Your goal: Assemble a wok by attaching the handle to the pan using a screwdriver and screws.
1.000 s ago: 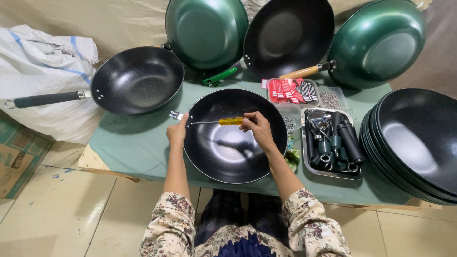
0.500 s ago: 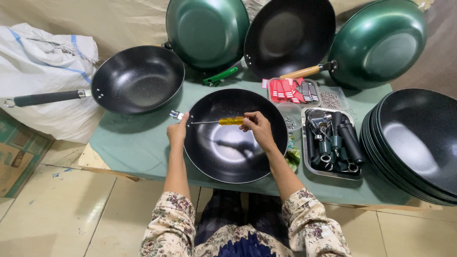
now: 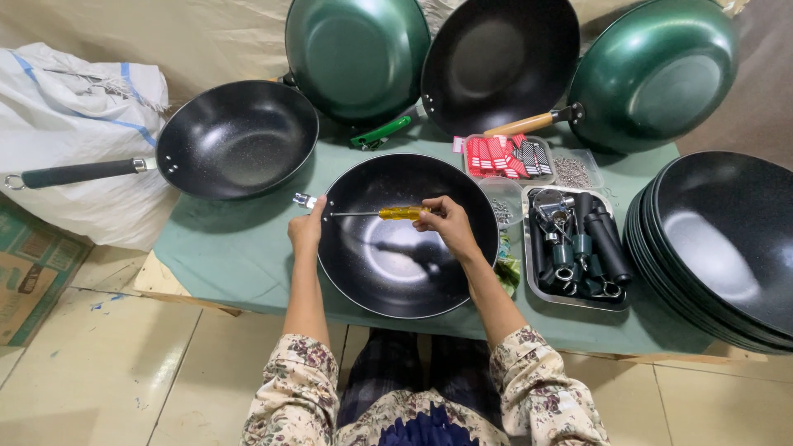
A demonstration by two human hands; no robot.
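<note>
A black wok [image 3: 396, 256] without a handle lies on the green table cloth [image 3: 239, 248] in front of me. My left hand [image 3: 307, 229] pinches a small metal bracket [image 3: 304, 200] at the wok's left rim. My right hand [image 3: 446, 223] grips a yellow-handled screwdriver [image 3: 402, 213] that lies across the wok, its tip pointing left at the bracket.
A black wok with a long handle [image 3: 235, 136] sits at the left. Two green woks [image 3: 355, 54] [image 3: 652, 74] and a black one [image 3: 500, 62] lean at the back. A stack of black woks [image 3: 723, 248] fills the right. A metal tray of handles [image 3: 574, 248] and small boxes of parts [image 3: 504, 157] lie between.
</note>
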